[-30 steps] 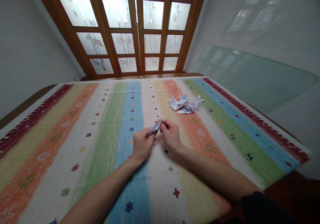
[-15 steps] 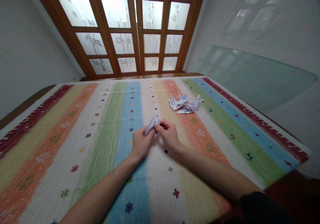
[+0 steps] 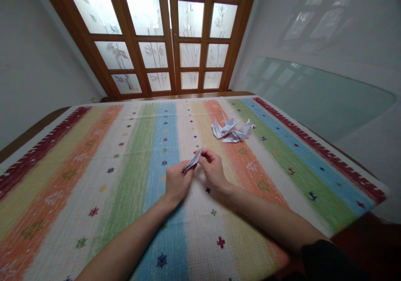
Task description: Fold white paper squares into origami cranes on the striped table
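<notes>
Striped, cross-printed tablecloth [image 3: 131, 172], folded paper [image 3: 193, 162] between 2 hands [image 3: 178, 182]

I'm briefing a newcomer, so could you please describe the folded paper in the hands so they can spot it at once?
Over the striped tablecloth, find the left hand and right hand, close together. The folded paper is the narrow, pointed, pale piece between them. Unlike the origami cranes lying farther back, it is held.

We can read no text, label, brand or number on anything in view; the nearest to signs we see are small plus-shaped crosses [image 3: 221, 242] patterning the cloth [image 3: 133, 172].
</notes>
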### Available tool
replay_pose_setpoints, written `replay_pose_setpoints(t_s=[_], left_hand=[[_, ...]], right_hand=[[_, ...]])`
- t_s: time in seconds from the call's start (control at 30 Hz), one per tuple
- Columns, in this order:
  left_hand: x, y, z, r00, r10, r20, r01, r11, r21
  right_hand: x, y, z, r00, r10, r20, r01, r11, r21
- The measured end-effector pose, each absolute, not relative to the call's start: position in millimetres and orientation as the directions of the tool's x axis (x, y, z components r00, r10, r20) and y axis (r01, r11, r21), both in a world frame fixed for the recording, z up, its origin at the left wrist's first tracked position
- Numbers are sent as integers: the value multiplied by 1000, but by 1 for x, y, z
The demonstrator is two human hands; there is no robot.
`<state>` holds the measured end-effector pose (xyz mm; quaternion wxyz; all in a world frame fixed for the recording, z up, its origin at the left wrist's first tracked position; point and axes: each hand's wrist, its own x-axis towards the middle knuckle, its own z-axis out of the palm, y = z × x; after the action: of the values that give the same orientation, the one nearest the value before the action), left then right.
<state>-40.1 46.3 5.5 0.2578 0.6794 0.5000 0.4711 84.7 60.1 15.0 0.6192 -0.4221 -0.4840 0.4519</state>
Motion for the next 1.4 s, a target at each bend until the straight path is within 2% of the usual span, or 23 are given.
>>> replay_pose_setpoints(t_s=[0.1,0.23,0.37,0.5,0.63,1.03,1.23,1.4], left_hand=[[-42,44,3,91,870,484,492,-462,738],[-41,43,5,78,882,465,500,-438,747],[-38,44,12,58,938,342,433,-332,838],[-36,46,14,33,982,187,280,-188,941],[-36,48,14,68,994,82,175,-92,980],[-36,49,17,22,987,158,226,-159,961],[-35,49,12,108,993,41,220,-64,974],[-37,51,13,70,990,126,267,-140,954]], right_hand=[[85,59,16,134,962,238,-106,253,-962],[85,58,15,146,953,265,-95,280,-955],[86,59,13,148,958,247,-107,264,-959],[86,60,13,160,961,227,-119,247,-962],[85,59,13,151,968,198,-140,219,-966],[83,58,14,76,985,154,-175,165,-971],[88,65,12,150,973,177,-147,199,-969],[87,64,10,125,977,172,-157,190,-969]])
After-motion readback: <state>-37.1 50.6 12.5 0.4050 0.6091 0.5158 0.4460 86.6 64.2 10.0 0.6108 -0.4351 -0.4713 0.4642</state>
